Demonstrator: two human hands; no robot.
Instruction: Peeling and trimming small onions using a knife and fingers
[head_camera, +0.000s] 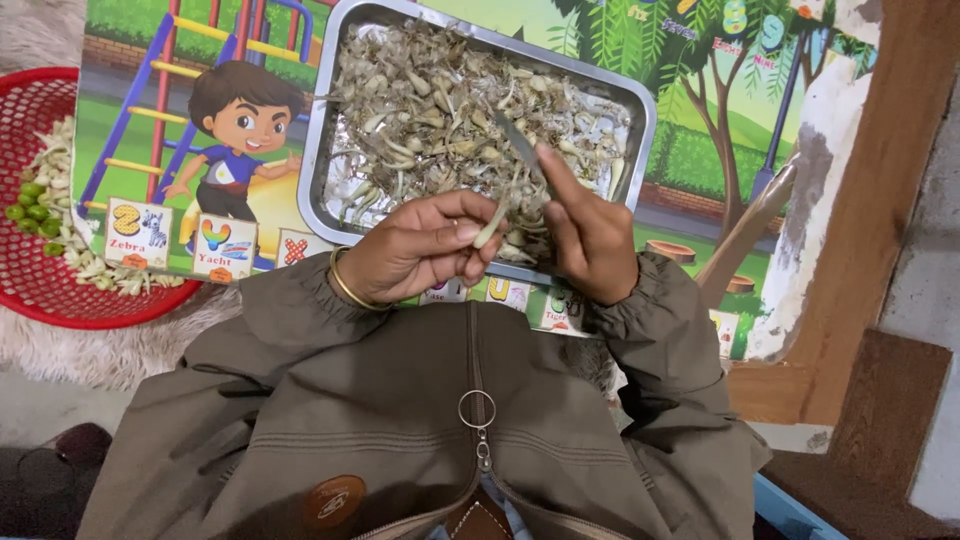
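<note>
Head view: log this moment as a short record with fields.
left hand: pinches a pale pod by its lower end
right hand: grips a small knife, blade pointing up and away
metal tray: heaped with pale pods and peelings
red basket: at the person's left, holds pale pieces and green peas
surface: colourful picture mat

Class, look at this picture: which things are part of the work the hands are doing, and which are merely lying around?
In use: left hand pinching a pale pod; right hand holding a small knife; metal tray of pale trimmings.

Lying about: red basket with green pieces; picture alphabet mat; wooden post.
</note>
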